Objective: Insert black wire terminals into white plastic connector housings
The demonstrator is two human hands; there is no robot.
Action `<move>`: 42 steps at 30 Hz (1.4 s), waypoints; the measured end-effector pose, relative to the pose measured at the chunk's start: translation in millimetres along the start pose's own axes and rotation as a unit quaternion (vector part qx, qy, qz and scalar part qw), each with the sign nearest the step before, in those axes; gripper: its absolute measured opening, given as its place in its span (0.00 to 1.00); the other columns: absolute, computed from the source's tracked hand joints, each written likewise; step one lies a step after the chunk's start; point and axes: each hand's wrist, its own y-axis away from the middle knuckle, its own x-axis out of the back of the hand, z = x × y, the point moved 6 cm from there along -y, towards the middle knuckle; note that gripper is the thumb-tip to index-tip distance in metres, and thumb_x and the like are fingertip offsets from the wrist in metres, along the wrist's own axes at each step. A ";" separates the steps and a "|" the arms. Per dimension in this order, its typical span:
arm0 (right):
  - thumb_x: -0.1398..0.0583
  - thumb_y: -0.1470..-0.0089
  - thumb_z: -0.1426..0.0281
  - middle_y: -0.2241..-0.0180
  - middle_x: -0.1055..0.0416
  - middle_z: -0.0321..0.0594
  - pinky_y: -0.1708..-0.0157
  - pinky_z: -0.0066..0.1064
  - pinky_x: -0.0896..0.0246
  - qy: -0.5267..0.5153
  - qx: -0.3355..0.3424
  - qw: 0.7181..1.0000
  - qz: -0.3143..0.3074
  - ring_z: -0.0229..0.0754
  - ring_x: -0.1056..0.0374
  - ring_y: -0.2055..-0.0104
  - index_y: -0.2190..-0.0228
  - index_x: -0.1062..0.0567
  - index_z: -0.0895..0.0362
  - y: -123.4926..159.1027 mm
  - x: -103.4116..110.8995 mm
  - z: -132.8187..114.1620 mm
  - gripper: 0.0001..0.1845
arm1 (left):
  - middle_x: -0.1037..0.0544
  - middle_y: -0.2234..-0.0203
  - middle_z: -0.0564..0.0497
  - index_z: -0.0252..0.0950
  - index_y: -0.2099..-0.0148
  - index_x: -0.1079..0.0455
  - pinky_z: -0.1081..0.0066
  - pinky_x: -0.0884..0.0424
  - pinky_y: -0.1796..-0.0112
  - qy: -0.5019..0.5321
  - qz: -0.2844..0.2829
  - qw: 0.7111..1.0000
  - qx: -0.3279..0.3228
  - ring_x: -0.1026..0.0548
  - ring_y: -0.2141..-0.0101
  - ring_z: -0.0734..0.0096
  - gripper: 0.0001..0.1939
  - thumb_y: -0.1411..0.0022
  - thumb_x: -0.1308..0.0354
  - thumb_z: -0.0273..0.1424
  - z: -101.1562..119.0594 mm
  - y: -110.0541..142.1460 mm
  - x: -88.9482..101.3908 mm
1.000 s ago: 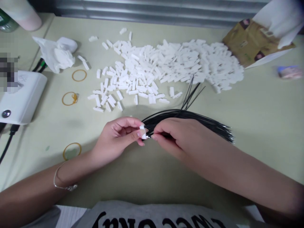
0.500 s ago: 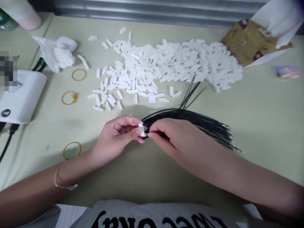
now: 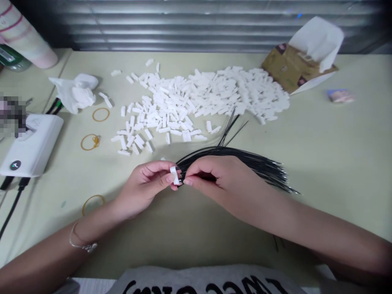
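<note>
Between the thumb and fingers of my left hand (image 3: pixel 150 179) is a small white plastic connector housing (image 3: pixel 174 175), held roughly upright. My right hand (image 3: pixel 214 175) is closed in a pinch, its thumb and fingertip at the right side of the housing. A bit of shiny metal, looking like a wire terminal, shows between the fingertips and the housing; most of that wire is hidden by my hand. Behind and beneath my right hand lies a bundle of black wires (image 3: pixel 263 163) with metal-tipped ends fanned out to the right.
A wide heap of white connector housings (image 3: pixel 196 94) spreads across the table behind the wires. Rubber bands (image 3: pixel 101 114), a crumpled tissue (image 3: pixel 73 92) and a white power bank (image 3: pixel 36 143) with cables lie to the left. A brown paper box (image 3: pixel 290 69) stands at the back right.
The view has tilted up, so the table sits lower in the picture. My right fingertips are slightly closer to the connector housing, and less of the metal terminal shows.
</note>
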 end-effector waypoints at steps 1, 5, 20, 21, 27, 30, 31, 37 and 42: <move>0.42 0.45 0.75 0.75 0.26 0.30 0.74 0.22 0.47 0.002 -0.003 1.000 0.004 0.28 0.36 0.75 0.73 0.23 0.57 -0.2 0.5 0.7 0.08 | 0.22 0.74 0.54 0.37 0.64 0.22 0.83 0.30 0.67 -0.002 0.002 1.000 -0.004 0.26 0.73 0.81 0.05 0.43 0.35 0.32 -0.4 -0.1 0.5; 0.44 0.45 0.73 0.79 0.30 0.30 0.77 0.22 0.49 0.019 -0.014 1.000 0.007 0.28 0.39 0.78 0.75 0.25 0.58 0.6 1.2 1.5 0.10 | 0.22 0.73 0.55 0.37 0.64 0.22 0.84 0.31 0.68 -0.007 0.007 1.000 -0.013 0.26 0.73 0.83 0.05 0.43 0.35 0.32 0.2 -0.2 0.6; 0.44 0.43 0.79 0.75 0.28 0.34 0.73 0.25 0.46 0.094 0.115 0.987 0.062 0.32 0.35 0.74 0.74 0.26 0.60 8.9 -2.9 -12.0 0.10 | 0.22 0.75 0.54 0.35 0.66 0.22 0.82 0.29 0.72 -0.005 0.007 1.000 0.003 0.25 0.76 0.81 0.06 0.46 0.32 0.32 -0.8 0.6 -1.1; 0.44 0.43 0.79 0.75 0.29 0.33 0.73 0.24 0.47 0.079 0.108 0.989 0.057 0.31 0.36 0.74 0.74 0.26 0.60 9.0 -3.4 -12.3 0.10 | 0.22 0.75 0.54 0.35 0.66 0.22 0.81 0.29 0.72 -0.002 0.009 1.000 0.004 0.25 0.77 0.80 0.06 0.47 0.32 0.32 -1.3 1.0 -1.3; 0.45 0.43 0.77 0.76 0.29 0.31 0.75 0.23 0.48 0.023 0.040 0.998 0.032 0.30 0.37 0.74 0.74 0.26 0.58 5.0 -3.9 -7.8 0.11 | 0.22 0.76 0.54 0.35 0.65 0.22 0.80 0.29 0.73 0.007 0.038 0.999 0.009 0.25 0.76 0.79 0.09 0.48 0.31 0.34 -3.4 2.0 1.8; 0.44 0.45 0.76 0.78 0.30 0.31 0.78 0.23 0.50 0.025 0.018 0.999 0.017 0.29 0.39 0.77 0.75 0.26 0.58 2.8 -2.9 -4.3 0.09 | 0.22 0.76 0.54 0.34 0.66 0.23 0.80 0.29 0.72 0.006 0.045 0.999 0.011 0.26 0.76 0.79 0.09 0.49 0.31 0.34 -3.3 1.3 1.3; 0.43 0.46 0.76 0.79 0.30 0.30 0.79 0.23 0.51 0.026 0.013 1.000 0.012 0.29 0.40 0.79 0.75 0.26 0.59 2.2 -2.6 -3.5 0.09 | 0.22 0.76 0.54 0.34 0.66 0.23 0.80 0.29 0.72 0.005 0.046 0.999 0.012 0.26 0.77 0.80 0.10 0.50 0.30 0.33 -3.0 1.2 0.7; 0.44 0.45 0.77 0.77 0.30 0.32 0.76 0.23 0.49 0.019 0.026 0.999 0.014 0.30 0.39 0.76 0.75 0.26 0.59 2.5 -3.5 -4.1 0.09 | 0.22 0.77 0.53 0.33 0.68 0.22 0.80 0.28 0.73 0.012 0.050 0.999 0.000 0.25 0.78 0.79 0.08 0.50 0.30 0.32 -1.8 3.2 -2.2; 0.45 0.43 0.78 0.78 0.32 0.30 0.75 0.22 0.48 -0.007 0.055 0.997 0.052 0.29 0.40 0.76 0.74 0.28 0.58 8.6 -9.0 -7.4 0.10 | 0.21 0.76 0.54 0.35 0.67 0.22 0.79 0.27 0.74 0.034 0.071 0.996 -0.045 0.25 0.79 0.78 0.08 0.51 0.30 0.32 -3.3 7.9 -2.0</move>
